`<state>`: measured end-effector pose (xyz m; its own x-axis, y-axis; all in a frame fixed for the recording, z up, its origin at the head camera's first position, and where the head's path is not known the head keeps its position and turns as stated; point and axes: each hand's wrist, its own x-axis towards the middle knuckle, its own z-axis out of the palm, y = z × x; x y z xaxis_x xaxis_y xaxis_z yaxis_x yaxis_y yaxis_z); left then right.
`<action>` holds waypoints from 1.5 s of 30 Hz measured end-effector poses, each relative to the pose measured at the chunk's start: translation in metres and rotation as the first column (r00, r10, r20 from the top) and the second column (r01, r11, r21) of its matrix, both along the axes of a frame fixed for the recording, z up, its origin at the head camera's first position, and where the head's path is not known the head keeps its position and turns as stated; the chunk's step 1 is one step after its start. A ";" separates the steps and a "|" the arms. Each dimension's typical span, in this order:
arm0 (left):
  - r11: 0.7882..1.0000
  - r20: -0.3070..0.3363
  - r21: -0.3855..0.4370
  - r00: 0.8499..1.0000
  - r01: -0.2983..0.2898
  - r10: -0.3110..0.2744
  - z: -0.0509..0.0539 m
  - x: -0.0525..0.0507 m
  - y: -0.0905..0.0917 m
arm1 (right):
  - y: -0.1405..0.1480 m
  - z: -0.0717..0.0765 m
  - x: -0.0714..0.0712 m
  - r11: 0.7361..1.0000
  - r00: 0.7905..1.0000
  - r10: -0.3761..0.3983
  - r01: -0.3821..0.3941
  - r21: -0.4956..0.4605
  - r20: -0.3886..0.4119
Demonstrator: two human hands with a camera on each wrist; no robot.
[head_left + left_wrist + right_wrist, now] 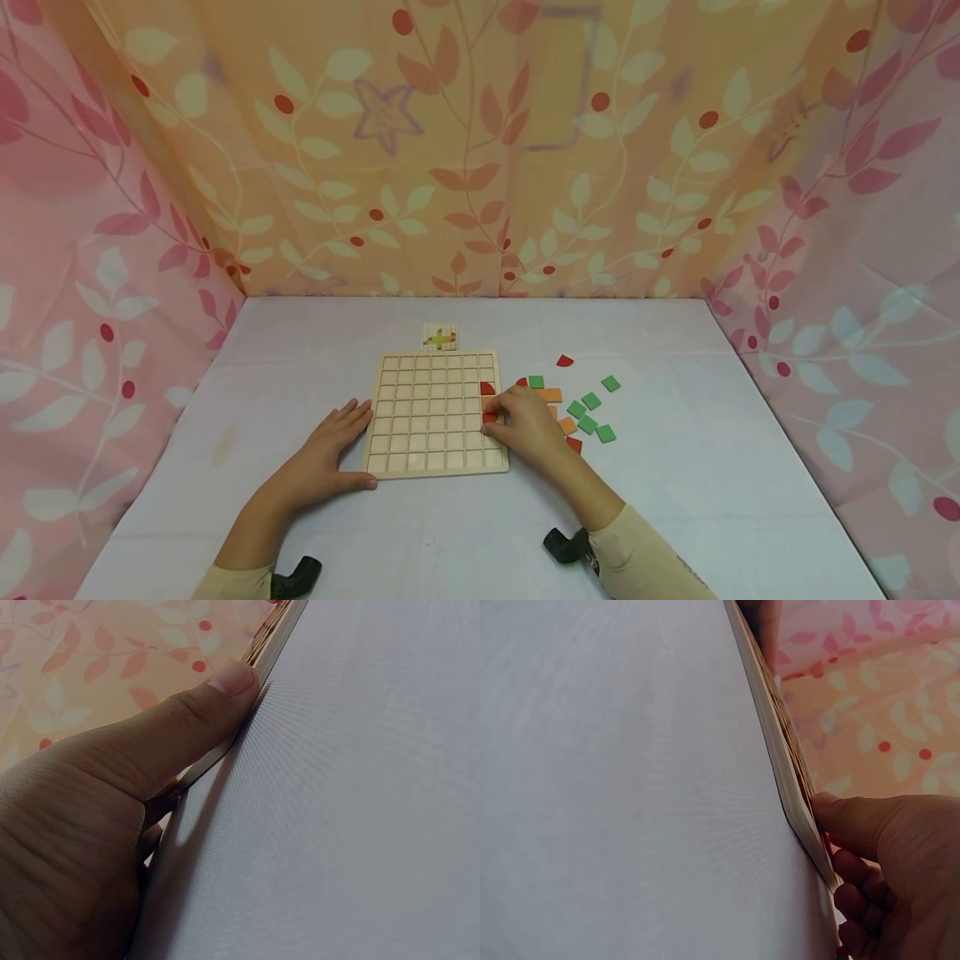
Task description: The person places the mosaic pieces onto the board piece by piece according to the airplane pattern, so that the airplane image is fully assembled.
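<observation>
A square wooden grid board (pixel 427 408) lies on the table. My left hand (pixel 322 454) rests at its left side, fingers extended along the edge and thumb at the near corner; the left wrist view shows the thumb (pixel 195 709) against the rim. Over the board's right column, my right hand (pixel 528 425) has thumb and index finger at a red tile (pixel 490 417), apparently pinching it; its other fingers are curled in the right wrist view. Above that tile, a red quarter-round tile (pixel 487 388) sits in a cell. An orange piece between them is partly hidden by the fingers.
Right of the board lie several loose green tiles (pixel 587 424), orange tiles (pixel 567 426) and red ones, including a red quarter-round piece (pixel 565 361) farther back. A small pattern card (pixel 439 337) lies behind the board. Patterned curtains (pixel 480 167) surround the white table (pixel 675 467).
</observation>
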<state>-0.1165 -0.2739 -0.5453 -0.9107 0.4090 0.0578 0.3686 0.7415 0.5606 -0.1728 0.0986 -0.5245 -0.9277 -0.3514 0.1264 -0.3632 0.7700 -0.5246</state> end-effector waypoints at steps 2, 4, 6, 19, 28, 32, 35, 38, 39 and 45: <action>1.000 0.006 0.001 1.000 -0.005 0.005 0.000 0.000 0.000 | 0.000 0.000 0.000 1.000 1.000 0.002 -0.002 0.000 -0.002; 1.000 0.012 0.002 1.000 -0.008 0.008 0.000 0.000 0.001 | 0.000 0.001 0.001 1.000 1.000 0.006 -0.005 0.005 -0.006; 1.000 0.014 0.005 1.000 -0.009 0.009 -0.001 0.001 0.001 | 0.001 0.001 0.001 1.000 1.000 0.009 -0.009 0.010 -0.007; 1.000 0.005 0.010 1.000 -0.013 0.013 -0.001 0.003 0.002 | 0.006 0.016 0.005 0.996 0.997 0.081 -0.081 -0.029 -0.016; 1.000 0.009 0.009 1.000 -0.012 0.012 0.002 0.004 0.001 | 0.026 0.035 -0.002 0.986 0.989 0.131 -0.137 -0.093 -0.070; 1.000 0.008 0.003 1.000 -0.014 0.014 0.002 0.003 0.002 | 0.038 0.044 -0.006 0.983 0.989 0.124 -0.133 -0.129 -0.075; 1.000 0.003 0.008 1.000 -0.013 0.013 0.003 0.003 0.002 | 0.047 0.051 -0.009 0.981 0.992 0.109 -0.117 -0.158 -0.055; 1.000 -0.001 0.014 1.000 -0.010 0.010 0.003 0.003 0.002 | 0.057 0.057 -0.012 0.981 0.996 0.082 -0.087 -0.170 -0.039; 1.000 -0.002 0.017 1.000 -0.009 0.009 0.004 0.003 0.002 | 0.060 0.058 -0.013 0.980 0.997 0.073 -0.078 -0.181 -0.032; 1.000 -0.002 0.014 1.000 -0.010 0.010 0.004 0.003 0.002 | 0.077 0.059 -0.020 0.976 1.000 0.005 -0.004 -0.219 0.002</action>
